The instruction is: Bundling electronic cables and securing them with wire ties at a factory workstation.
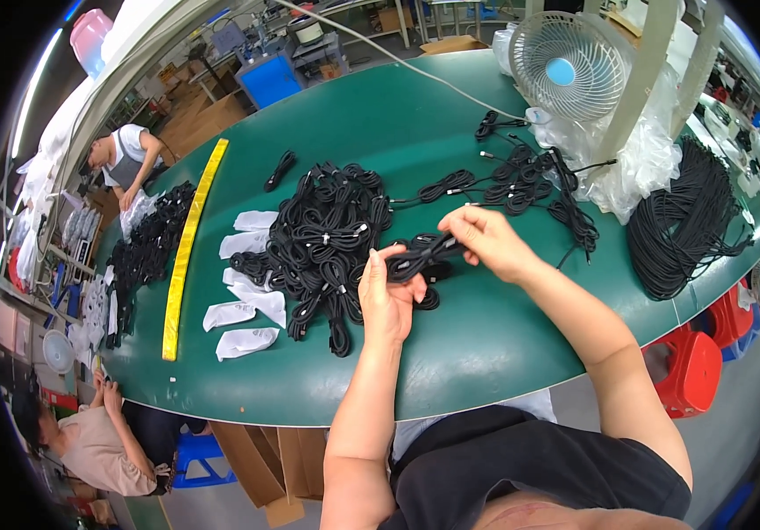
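— Two forearms up from the lower edge, over a wide green table (486, 344). Largest thing on it?

— Big heap of bundled black cables (322, 234), mid-table, just left of the hands. Another thick hank of black cord (680, 225) off at the right edge, well apart. Loose cable loops (521, 177) behind the hands, near a white desk fan (570, 66) and clear plastic bags (640, 163).

— And the left forearm?

— Nearly upright, elbow low, wrist bent back. Left hand (389, 296) palm-up, fingers curled closed around one end of a small coiled black cable (424, 256).

— Right one?

— Slanted in from lower right, wrist above the table. Right hand (490, 238) palm-down, thumb and fingertips pinched on the other end of that same coil. Coil stretched between both hands, lifted just above the table, right beside the big heap.

— Smaller things?

— Long yellow strip (187, 247) lying lengthways at left. White paper pouches (247, 300) between strip and heap. One lone cable bundle (281, 170) farther back. Two other people at the left rim, one bent over a second dark cable pile (146, 247).
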Action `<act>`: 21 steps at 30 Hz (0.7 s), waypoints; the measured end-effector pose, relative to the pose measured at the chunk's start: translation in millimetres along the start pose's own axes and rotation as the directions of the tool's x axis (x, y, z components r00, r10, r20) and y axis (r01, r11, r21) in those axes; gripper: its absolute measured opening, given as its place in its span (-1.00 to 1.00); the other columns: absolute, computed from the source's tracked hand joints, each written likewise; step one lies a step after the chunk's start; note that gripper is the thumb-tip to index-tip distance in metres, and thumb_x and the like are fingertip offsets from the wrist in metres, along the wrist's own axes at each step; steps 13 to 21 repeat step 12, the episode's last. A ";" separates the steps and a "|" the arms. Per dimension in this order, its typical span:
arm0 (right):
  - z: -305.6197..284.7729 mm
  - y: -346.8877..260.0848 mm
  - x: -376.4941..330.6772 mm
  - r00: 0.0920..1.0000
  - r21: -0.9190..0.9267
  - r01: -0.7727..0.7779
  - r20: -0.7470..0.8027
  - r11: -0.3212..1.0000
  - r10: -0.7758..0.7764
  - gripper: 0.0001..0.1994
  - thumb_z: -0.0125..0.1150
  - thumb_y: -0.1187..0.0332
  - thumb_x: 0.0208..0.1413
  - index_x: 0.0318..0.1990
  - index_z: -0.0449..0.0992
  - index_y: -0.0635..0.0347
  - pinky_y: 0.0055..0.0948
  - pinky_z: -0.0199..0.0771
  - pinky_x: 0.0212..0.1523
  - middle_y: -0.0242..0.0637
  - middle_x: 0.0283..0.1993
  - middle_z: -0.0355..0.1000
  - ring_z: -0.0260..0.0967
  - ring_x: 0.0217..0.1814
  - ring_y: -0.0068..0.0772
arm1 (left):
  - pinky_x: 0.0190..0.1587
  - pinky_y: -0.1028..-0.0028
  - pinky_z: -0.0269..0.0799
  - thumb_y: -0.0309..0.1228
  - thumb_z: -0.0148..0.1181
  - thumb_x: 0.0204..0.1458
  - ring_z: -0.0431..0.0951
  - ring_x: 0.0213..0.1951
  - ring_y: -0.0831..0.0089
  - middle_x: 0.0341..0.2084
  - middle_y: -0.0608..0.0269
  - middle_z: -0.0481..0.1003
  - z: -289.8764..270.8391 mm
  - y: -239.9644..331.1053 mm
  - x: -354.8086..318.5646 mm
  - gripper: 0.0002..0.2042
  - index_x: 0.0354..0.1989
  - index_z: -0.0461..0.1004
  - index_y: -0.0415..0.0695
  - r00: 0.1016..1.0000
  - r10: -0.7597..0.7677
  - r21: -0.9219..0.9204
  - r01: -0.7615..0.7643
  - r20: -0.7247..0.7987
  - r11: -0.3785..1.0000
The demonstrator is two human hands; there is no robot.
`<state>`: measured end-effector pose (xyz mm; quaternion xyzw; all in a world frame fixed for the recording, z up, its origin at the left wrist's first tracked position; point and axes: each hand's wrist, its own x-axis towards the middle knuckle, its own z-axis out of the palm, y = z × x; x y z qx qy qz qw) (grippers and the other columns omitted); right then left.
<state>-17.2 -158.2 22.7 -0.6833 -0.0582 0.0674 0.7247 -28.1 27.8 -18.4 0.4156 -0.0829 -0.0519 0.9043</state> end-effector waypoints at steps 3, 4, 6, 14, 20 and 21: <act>21.9 7.0 -10.1 0.918 -0.274 0.385 0.014 0.881 -0.396 -0.79 0.05 0.27 0.12 -0.33 0.43 0.26 -0.54 0.31 -0.51 -0.36 -0.45 0.37 0.30 -0.48 -0.54 | -0.71 0.54 0.20 -0.13 -0.32 0.20 0.36 -0.69 0.41 -0.46 0.02 0.45 1.5 -3.3 -3.0 -0.56 -0.21 0.33 -0.31 0.998 -0.058 -0.028 0.057 -0.014 0.998; 23.0 10.0 -11.5 0.835 -0.431 0.510 0.043 0.744 -0.548 -0.83 0.05 0.31 0.11 -0.36 0.43 0.24 -0.57 0.28 -0.56 -0.30 -0.44 0.38 0.30 -0.51 -0.50 | -0.72 0.56 0.19 -0.09 -0.34 0.20 0.35 -0.71 0.42 -0.46 0.02 0.46 2.9 -2.3 -2.9 -0.53 -0.21 0.34 -0.32 0.993 -0.118 -0.041 0.117 -0.010 0.992; 21.1 1.3 -16.9 0.355 -0.587 0.807 0.384 0.072 -0.853 -0.91 0.16 0.50 -0.12 -0.53 0.39 0.32 -0.48 0.33 -0.64 -0.20 -0.51 0.36 0.33 -0.57 -0.35 | -0.77 0.59 0.13 -0.01 -0.35 0.18 0.31 -0.76 0.46 -0.48 0.03 0.46 7.0 4.2 -4.7 -0.45 -0.25 0.38 -0.32 0.965 -0.256 -0.045 0.259 0.061 0.965; 40.9 5.5 -40.3 0.160 -0.397 0.916 0.496 -0.059 -0.853 -0.90 0.21 0.45 -0.14 -0.47 0.43 0.26 -0.51 0.36 -0.69 -0.16 -0.49 0.39 0.33 -0.66 -0.41 | -0.84 0.61 -0.06 -0.06 -0.32 0.19 0.05 -0.88 0.55 -0.83 0.09 0.29 7.5 -3.2 -11.3 -0.41 -0.80 0.26 -0.21 0.979 -0.176 0.107 0.165 0.100 0.980; 40.9 5.5 -40.3 0.160 -0.397 0.916 0.496 -0.059 -0.853 -0.90 0.21 0.45 -0.14 -0.47 0.43 0.26 -0.51 0.36 -0.69 -0.16 -0.49 0.39 0.33 -0.66 -0.41 | -0.84 0.61 -0.06 -0.06 -0.32 0.19 0.05 -0.88 0.55 -0.83 0.09 0.29 7.5 -3.2 -11.3 -0.41 -0.80 0.26 -0.21 0.979 -0.176 0.107 0.165 0.100 0.980; 40.9 5.5 -40.3 0.160 -0.397 0.916 0.496 -0.059 -0.853 -0.90 0.21 0.45 -0.14 -0.47 0.43 0.26 -0.51 0.36 -0.69 -0.16 -0.49 0.39 0.33 -0.66 -0.41 | -0.84 0.61 -0.06 -0.06 -0.32 0.19 0.05 -0.88 0.55 -0.83 0.09 0.29 7.5 -3.2 -11.3 -0.41 -0.80 0.26 -0.21 0.979 -0.176 0.107 0.165 0.100 0.980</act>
